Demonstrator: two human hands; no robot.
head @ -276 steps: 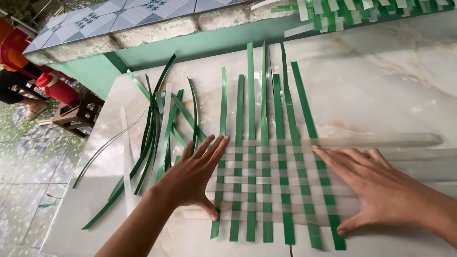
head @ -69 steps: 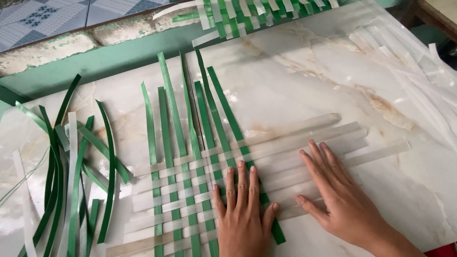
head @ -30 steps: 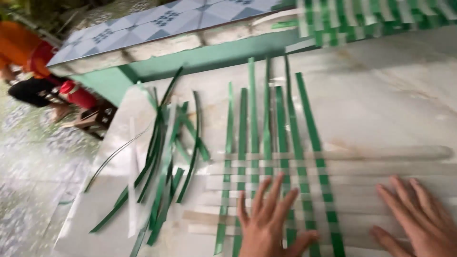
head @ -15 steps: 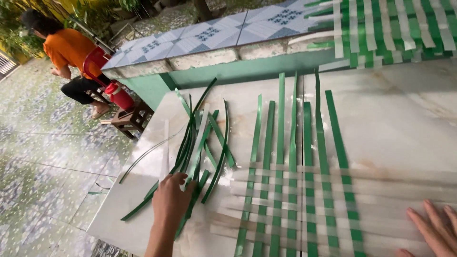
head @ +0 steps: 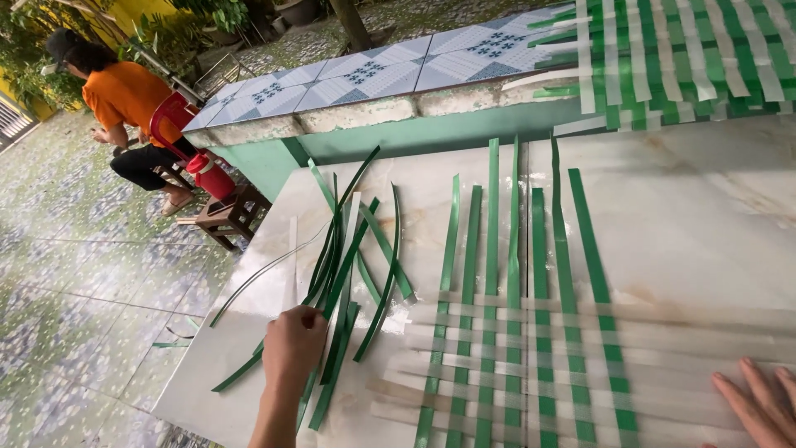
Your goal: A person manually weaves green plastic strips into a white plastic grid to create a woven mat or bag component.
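Observation:
My left hand (head: 294, 348) rests on a loose pile of green strips (head: 348, 257) at the left side of the marble table (head: 705, 216), its fingers curled over the strips' near ends. Whether it grips one is not clear. To the right lies a partly woven mat (head: 531, 365) of upright green strips crossed by pale translucent strips. My right hand (head: 759, 406) lies flat, fingers apart, on the mat's right end at the frame's lower right corner, only partly in view.
A finished green-and-white woven mat (head: 680, 58) lies at the back right on a tiled ledge (head: 398, 70). A white strip (head: 290, 265) lies by the table's left edge. A person in an orange shirt (head: 124, 99) sits beyond the table, by a red object (head: 207, 174) on a wooden stool (head: 228, 217).
My left hand left the woven mat and moved left onto the loose green strips. My right hand slid toward the mat's right end. The view swung left.

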